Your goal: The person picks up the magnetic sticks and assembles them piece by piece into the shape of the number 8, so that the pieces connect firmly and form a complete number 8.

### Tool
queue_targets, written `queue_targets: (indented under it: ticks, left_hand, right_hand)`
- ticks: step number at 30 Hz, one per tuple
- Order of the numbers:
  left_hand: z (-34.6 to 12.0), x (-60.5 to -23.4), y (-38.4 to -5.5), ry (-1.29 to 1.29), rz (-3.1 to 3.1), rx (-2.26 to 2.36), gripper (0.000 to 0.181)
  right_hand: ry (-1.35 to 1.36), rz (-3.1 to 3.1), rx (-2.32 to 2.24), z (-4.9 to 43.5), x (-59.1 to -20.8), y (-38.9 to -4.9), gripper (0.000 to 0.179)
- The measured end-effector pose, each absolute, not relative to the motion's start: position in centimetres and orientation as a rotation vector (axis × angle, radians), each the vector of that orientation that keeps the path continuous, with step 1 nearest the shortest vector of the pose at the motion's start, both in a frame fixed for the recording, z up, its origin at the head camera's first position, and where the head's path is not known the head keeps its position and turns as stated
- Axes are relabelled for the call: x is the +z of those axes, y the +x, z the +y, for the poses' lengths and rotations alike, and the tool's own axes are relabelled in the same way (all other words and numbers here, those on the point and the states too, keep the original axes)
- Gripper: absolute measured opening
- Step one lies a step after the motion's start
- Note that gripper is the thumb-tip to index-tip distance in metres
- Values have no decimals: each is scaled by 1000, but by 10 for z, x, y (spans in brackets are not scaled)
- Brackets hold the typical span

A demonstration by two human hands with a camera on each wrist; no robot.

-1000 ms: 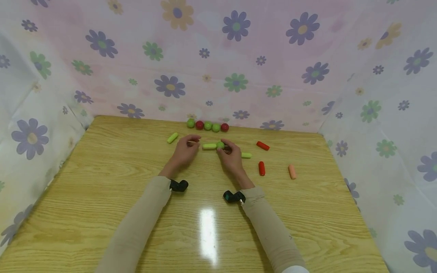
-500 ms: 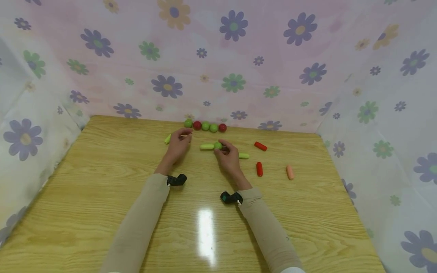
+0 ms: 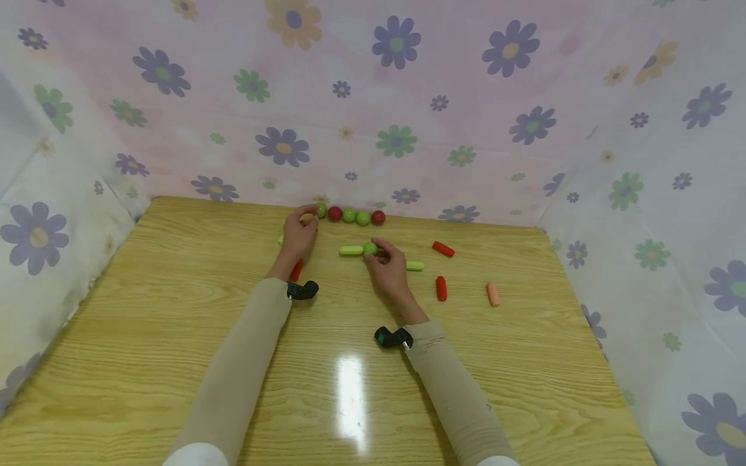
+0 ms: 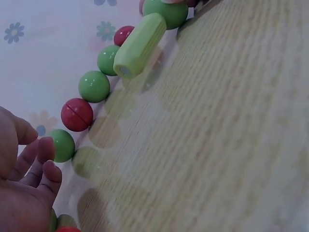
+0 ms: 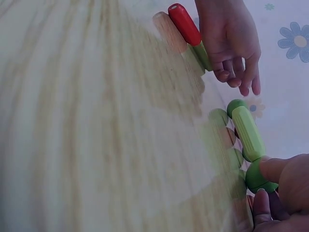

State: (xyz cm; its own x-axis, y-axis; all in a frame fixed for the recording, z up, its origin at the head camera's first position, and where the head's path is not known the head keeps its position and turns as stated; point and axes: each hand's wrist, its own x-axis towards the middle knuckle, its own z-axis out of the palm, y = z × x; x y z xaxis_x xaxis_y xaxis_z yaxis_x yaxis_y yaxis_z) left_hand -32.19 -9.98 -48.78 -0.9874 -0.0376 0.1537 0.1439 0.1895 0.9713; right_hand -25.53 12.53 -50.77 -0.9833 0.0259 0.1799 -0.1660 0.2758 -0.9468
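In the head view, my left hand (image 3: pixel 300 234) reaches the left end of a row of balls, its fingers loosely bent beside the end green ball (image 4: pixel 63 145). The left wrist view shows fingertips close to that ball; whether they touch it I cannot tell. My right hand (image 3: pixel 389 270) pinches another green ball (image 3: pixel 370 248) between thumb and fingers. A light green ridged stick (image 3: pixel 351 250) lies end-on against this ball, pointing left. Something red (image 5: pixel 250 207) shows behind the right fingers, mostly hidden.
Beside my left wrist lies a red stick (image 3: pixel 296 270); a light green one is mostly covered by that hand. Right of my right hand are a light green stick (image 3: pixel 415 266), two red sticks (image 3: pixel 441 288) and an orange one (image 3: pixel 493 293). Flowered cloth (image 3: pixel 350 116) stands behind the table.
My left hand has moved away from the light green stick, leftward and then forward to the row's end ball, uncovering a red stick near the wrist. My right hand keeps its pinch on the green ball.
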Motion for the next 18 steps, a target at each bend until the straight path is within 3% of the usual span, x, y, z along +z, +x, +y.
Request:
queue_targets:
  ticks: [7, 14, 18]
  left_hand:
    - [-101, -492, -336, -75, -2309, -1872, 36]
    - [-103, -495, -342, -28, -2295, -1923, 43]
    - [-103, -495, -344, 19, -2321, -1934, 46]
  right_hand:
    - [113, -2362, 1838, 125, -508, -255, 41]
    - [157, -2388, 1848, 121, -467, -232, 41]
    - [171, -2385, 1846, 121, -467, -232, 41]
